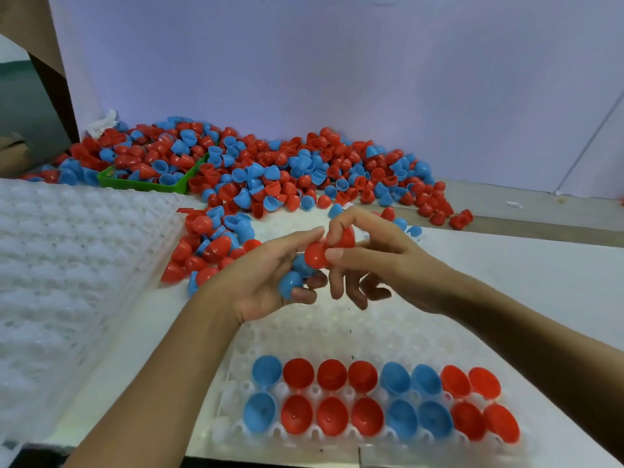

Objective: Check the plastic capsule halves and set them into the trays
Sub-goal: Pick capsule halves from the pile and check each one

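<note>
Centre frame: my left hand [270, 282] cradles blue halves [290, 283] in curled fingers; my right hand [368, 261] pinches a red half [315, 255] just above them. Lower frame: the tray [337, 336] holds two rows of seated halves [371, 400]. Upper frame: a loose pile [270, 167] covers the tabletop [523, 282].

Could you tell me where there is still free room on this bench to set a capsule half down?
Free: the near tray's empty cups between the hands and the two filled rows, and bare table right of the right hand. Crowded: the loose pile behind and the green bin.
</note>
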